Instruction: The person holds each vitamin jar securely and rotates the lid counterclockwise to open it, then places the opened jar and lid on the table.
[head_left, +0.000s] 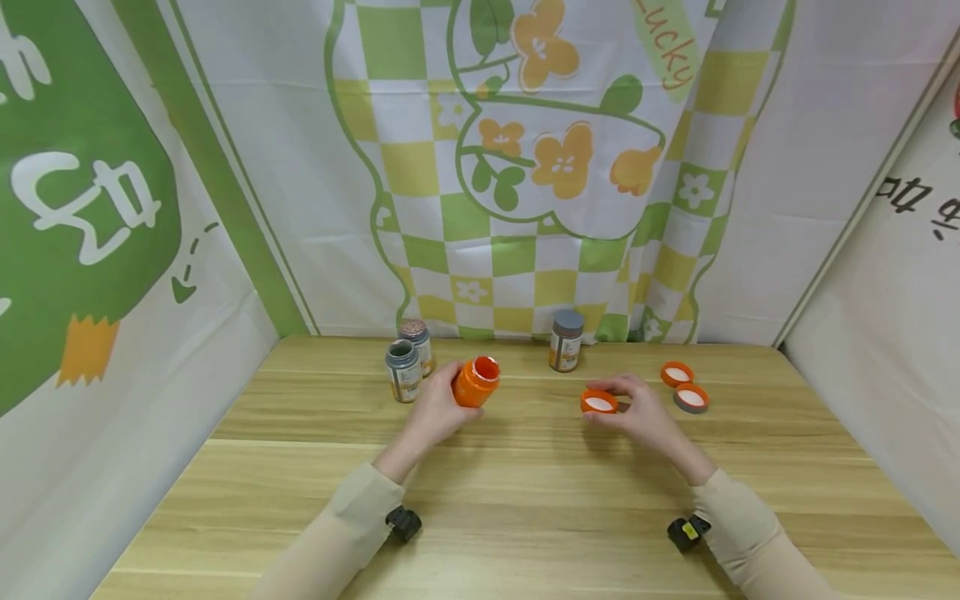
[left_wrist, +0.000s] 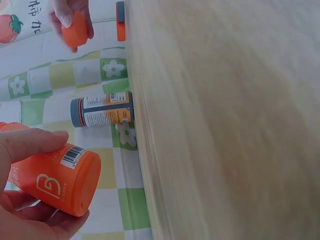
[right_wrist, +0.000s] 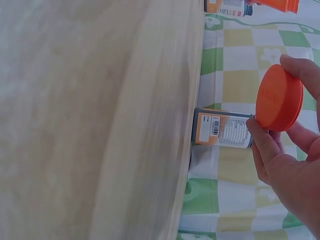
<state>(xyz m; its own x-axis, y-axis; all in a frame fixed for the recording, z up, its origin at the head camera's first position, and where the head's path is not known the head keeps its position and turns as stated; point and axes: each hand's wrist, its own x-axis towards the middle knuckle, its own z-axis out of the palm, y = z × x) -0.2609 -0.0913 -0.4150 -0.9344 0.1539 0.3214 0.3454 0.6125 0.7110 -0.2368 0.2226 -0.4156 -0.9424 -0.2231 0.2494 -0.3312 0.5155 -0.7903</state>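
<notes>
My left hand [head_left: 437,406] grips an orange bottle [head_left: 476,382] whose uncapped mouth tilts toward the head camera. In the left wrist view, the bottle's base and barcode show [left_wrist: 60,180], with thumb and fingers wrapped round its side. On the right, my right hand [head_left: 637,410] pinches an orange screw cap [head_left: 599,402] by its edge, its white liner facing up. The right wrist view shows the outer face of that cap [right_wrist: 277,97] between thumb and fingers. Bottle and cap are held well apart, both over the wooden table [head_left: 517,500].
Beside the left hand stand an open grey bottle [head_left: 404,371] and, behind it, another bottle [head_left: 417,343] with a speckled top. A grey-capped bottle [head_left: 566,341] stands at the back. Right of the right hand lie an orange cap [head_left: 677,373] and a grey-rimmed cap [head_left: 691,397], liners up.
</notes>
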